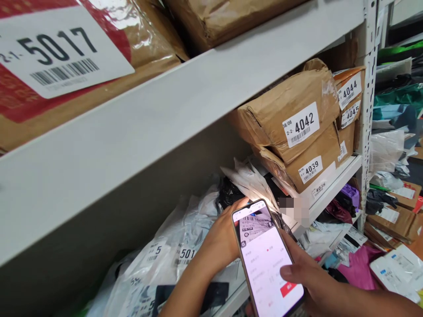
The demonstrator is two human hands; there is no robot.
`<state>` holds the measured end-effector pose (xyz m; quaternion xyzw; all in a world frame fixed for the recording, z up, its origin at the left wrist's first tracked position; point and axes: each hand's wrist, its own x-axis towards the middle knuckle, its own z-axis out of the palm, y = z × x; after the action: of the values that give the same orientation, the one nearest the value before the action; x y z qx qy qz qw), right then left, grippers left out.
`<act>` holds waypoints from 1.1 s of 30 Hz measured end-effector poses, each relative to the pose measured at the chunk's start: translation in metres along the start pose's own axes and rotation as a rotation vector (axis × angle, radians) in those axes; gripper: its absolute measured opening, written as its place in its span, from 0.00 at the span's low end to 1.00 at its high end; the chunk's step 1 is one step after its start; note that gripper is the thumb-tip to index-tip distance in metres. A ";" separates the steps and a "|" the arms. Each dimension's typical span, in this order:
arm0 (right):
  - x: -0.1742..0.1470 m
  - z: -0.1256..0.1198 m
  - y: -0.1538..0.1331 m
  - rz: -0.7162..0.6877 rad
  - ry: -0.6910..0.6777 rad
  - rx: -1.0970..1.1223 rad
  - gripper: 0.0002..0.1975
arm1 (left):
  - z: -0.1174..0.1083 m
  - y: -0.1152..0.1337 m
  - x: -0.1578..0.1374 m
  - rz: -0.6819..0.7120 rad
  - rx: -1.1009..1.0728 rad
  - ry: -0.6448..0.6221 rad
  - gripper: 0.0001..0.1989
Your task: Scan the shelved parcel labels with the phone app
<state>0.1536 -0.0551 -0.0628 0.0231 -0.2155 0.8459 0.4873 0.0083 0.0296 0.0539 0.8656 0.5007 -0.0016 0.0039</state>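
Note:
My right hand (307, 273) grips a smartphone (264, 259), its thumb resting over the lit screen near a red button. The upper part of the screen shows a camera picture of a printed label; the lower part is a white form. Behind the phone, my left hand (221, 233) reaches onto the shelf beside a crumpled white plastic parcel (249, 180). The phone hides most of its fingers, and whatever they touch is out of sight. Bright light falls on the parcel just above the phone. White plastic parcels (165, 242) with number labels lie left of my left hand.
Cardboard boxes labelled 4042 (264, 119) and 4039 (312, 171) are stacked at the right end of the shelf. Above runs a white shelf beam (148, 114), with a box labelled 5017 (152, 48) on it. A perforated upright (366, 110) stands right, with piled parcels (393, 215) beyond.

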 end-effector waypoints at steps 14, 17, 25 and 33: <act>-0.036 -0.048 -0.035 -0.084 -0.025 -0.209 0.38 | 0.010 0.017 0.013 -0.422 0.012 0.115 0.21; -0.025 -0.049 -0.037 -0.097 0.009 -0.364 0.36 | 0.000 0.023 0.024 -0.509 0.244 0.017 0.24; 0.009 -0.057 -0.018 -0.271 0.094 -0.492 0.38 | -0.003 0.026 0.042 -0.652 0.178 -0.072 0.17; 0.012 -0.070 -0.006 -0.271 0.096 -0.537 0.42 | 0.011 0.017 0.035 -0.711 0.160 0.220 0.18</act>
<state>0.1645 -0.0152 -0.1210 -0.1181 -0.4033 0.6860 0.5940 0.0401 0.0515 0.0429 0.6303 0.7656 0.0507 -0.1183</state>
